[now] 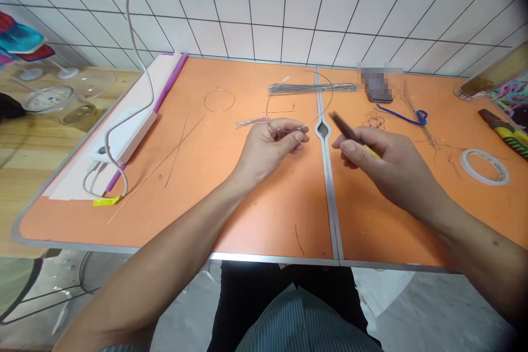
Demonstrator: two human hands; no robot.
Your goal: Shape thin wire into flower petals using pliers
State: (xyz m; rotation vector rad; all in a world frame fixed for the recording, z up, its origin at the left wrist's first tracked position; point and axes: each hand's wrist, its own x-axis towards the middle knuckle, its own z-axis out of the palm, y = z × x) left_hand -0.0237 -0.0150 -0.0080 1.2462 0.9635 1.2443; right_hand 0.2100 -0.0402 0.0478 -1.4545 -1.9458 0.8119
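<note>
My left hand (274, 140) pinches a thin wire bent into a large loop (332, 91), which rises above the fingers over the orange table. A small pink bit shows on the wire near the index knuckle. In my right hand (371, 157) is a pair of pliers (344, 125), its dark jaws pointing up and left, a yellow handle partly hidden in the palm. The jaws are apart from the wire. Beyond both hands lies a bundle of straight wires (305, 88). A shorter wire bundle (249, 122) lies behind my left hand.
On the left are a wire ring (219, 101), loose wires (157, 171) and a white power strip (138, 135) with its cord. To the right lie a phone (378, 86), blue twisted wire (400, 114), a tape roll (466, 168) and a yellow-black-handled tool (505, 133). A metal seam (330, 198) divides the tabletop.
</note>
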